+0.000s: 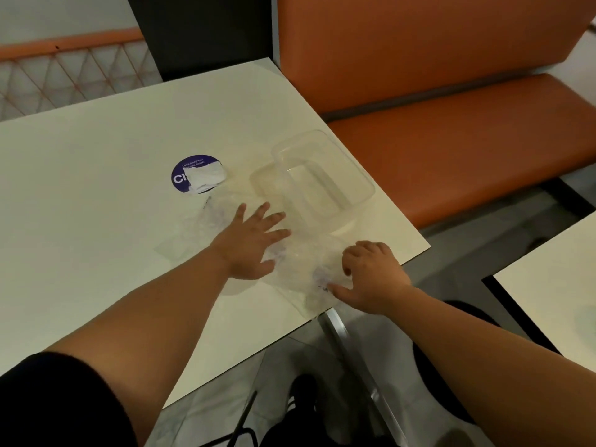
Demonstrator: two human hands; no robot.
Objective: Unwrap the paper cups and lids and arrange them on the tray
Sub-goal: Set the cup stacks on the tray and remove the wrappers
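on the pale table, left to right:
railing (64,69): orange rail with a diamond mesh, beyond the table's far left edge.
table (96,221): cream top, its right corner jutting toward the bench.
sticker (180,179): round and purple with white lettering, stuck flat on the table; its right part is covered by a crumpled white scrap (206,177).
left plastic wrap (213,221): clear, wrinkled film with faint purple print, lying flat on the table just near of the sticker; what it holds is too blurred to tell.
left hand (251,243): fingers spread wide and straight, palm down, pressing on the film between the two wraps; it curls around nothing.
tray (322,175): clear plastic, rectangular, sitting near the table's right edge just beyond the left hand's fingertips; a second clear piece seems to overlap its left side, but the outlines are hard to separate.
right plastic wrap (303,266): clear crumpled film with a purple mark, lying at the near right edge of the table between both hands.
right hand (374,275): fingers curled onto the film, thumb stretched out along its near edge; it appears to pinch the wrap, though the exact hold is unclear.
bench (451,108): orange padded seat and back, right of the table.
second table (554,291): a pale corner at far right.
cups and lids: not clearly made out in either wrap.
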